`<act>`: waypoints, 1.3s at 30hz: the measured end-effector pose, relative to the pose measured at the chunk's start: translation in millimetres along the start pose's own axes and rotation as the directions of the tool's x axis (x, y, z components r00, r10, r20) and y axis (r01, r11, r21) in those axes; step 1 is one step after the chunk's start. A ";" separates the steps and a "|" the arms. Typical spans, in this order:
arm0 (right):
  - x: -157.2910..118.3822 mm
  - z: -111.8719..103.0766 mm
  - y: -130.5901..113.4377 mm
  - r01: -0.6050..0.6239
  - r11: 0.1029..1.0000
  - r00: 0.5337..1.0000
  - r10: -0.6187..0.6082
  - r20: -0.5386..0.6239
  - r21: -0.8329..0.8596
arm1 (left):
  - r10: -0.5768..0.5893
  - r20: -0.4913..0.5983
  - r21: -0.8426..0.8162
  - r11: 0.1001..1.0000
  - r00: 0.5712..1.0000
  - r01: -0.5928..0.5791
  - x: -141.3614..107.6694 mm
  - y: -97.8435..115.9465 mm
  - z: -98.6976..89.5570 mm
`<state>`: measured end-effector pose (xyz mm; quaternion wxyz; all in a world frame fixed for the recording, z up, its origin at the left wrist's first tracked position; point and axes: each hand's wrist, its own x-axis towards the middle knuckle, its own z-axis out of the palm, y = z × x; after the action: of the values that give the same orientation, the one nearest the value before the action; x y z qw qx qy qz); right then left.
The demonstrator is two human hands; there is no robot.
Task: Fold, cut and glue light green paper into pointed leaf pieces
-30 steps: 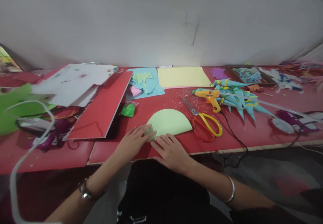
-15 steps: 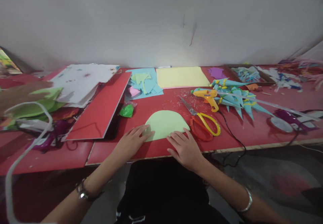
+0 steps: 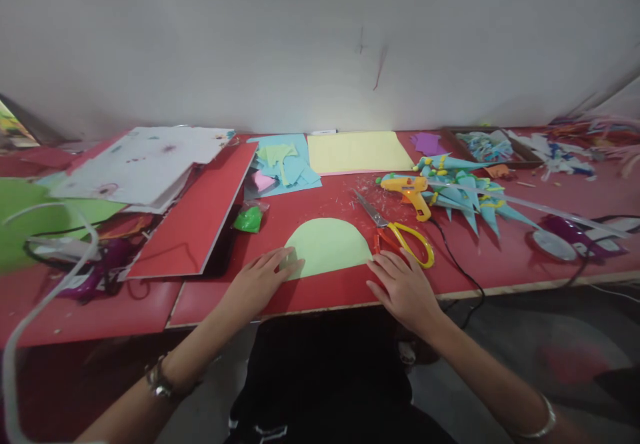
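A pale green paper semicircle (image 3: 327, 247) lies on the red tabletop, its straight edge towards me. My left hand (image 3: 267, 272) rests flat at its left corner, with the fingertips on the paper and nothing gripped. By the right corner, my right hand (image 3: 406, 287) is spread out, fingers stretched and apart. It partly covers the red handle of a pair of scissors (image 3: 383, 221) with red and yellow handles; whether it touches them I cannot tell. Beyond the scissors lies a yellow glue gun (image 3: 413, 194) with a long clear glue stick in its back.
Light blue paper cones (image 3: 465, 197) lie right of the glue gun. Yellow sheets (image 3: 360, 153) and blue paper scraps (image 3: 300, 177) sit near the wall. A red board (image 3: 200, 211) leans at the left beside a small green packet (image 3: 249, 219). A black cord hangs over the table edge.
My right hand has slid right, off the paper's straight edge to its corner and over the scissors' handle. My left hand stays put. At far left, a brown blur has gone and more green sheet shows.
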<state>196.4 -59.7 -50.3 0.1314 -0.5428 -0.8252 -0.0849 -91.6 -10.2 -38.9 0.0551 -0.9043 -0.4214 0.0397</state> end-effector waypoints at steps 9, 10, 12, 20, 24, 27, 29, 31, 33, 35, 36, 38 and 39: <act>-0.8 2.5 2.6 0.021 1.000 0.998 -0.022 -0.064 -0.007 | 0.167 0.079 -0.012 0.986 0.983 -0.166 -7.8 12.9 -13.6; -0.7 2.3 2.4 0.024 1.000 0.998 -0.025 -0.065 -0.012 | 0.163 0.081 -0.011 0.987 0.983 -0.163 -9.8 12.7 -15.4; -0.2 1.1 1.7 0.032 0.999 0.998 -0.034 -0.061 -0.021 | 0.159 0.086 -0.022 0.987 0.983 -0.158 -15.2 10.3 -18.6; 20.0 -4.4 -7.3 0.030 0.999 0.999 -0.030 0.038 -0.015 | 0.088 0.083 -0.082 0.993 0.993 -0.081 -31.9 5.4 -21.2; 42.8 6.6 -6.3 0.128 0.975 0.985 -0.146 0.094 0.180 | 0.055 0.071 -0.124 0.991 0.996 -0.046 -28.8 7.8 -23.0; 56.9 15.8 0.2 0.185 0.957 0.973 -0.210 0.096 0.223 | 0.056 0.050 -0.152 0.987 0.997 -0.048 -27.2 5.2 -24.2; 61.2 20.6 4.2 0.275 0.946 0.956 -0.288 0.052 0.170 | 0.060 0.026 -0.155 0.986 0.998 -0.056 -26.2 3.7 -24.5; 61.4 23.8 6.0 0.362 0.929 0.932 -0.362 -0.008 0.082 | 0.039 0.002 -0.161 0.986 0.999 -0.038 -23.5 4.4 -25.1; 60.0 24.5 5.2 0.425 0.905 0.904 -0.424 -0.062 0.000 | 0.009 -0.032 -0.170 0.985 0.999 -0.015 -18.0 8.0 -26.5; 59.8 21.0 2.8 0.464 0.885 0.878 -0.465 -0.113 -0.040 | 0.003 -0.101 -0.168 0.986 0.995 -0.020 -9.5 13.4 -29.0; 60.8 17.3 1.4 0.470 0.882 0.871 -0.471 -0.142 -0.038 | 0.013 -0.147 -0.156 0.987 0.989 -0.036 -4.6 16.0 -30.7; 65.0 5.7 -1.0 0.449 0.893 0.874 -0.437 -0.213 0.010 | 0.043 -0.233 -0.112 0.991 0.972 -0.071 5.4 19.3 -35.8; 68.0 -1.9 -1.9 0.426 0.903 0.881 -0.403 -0.247 0.047 | 0.060 -0.263 -0.081 0.993 0.963 -0.084 10.0 19.6 -39.5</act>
<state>169.2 -1.6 -27.5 0.2322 -0.3327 -0.9044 -0.1323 -65.6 -17.7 -2.6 0.0672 -0.9181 -0.3785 -0.0966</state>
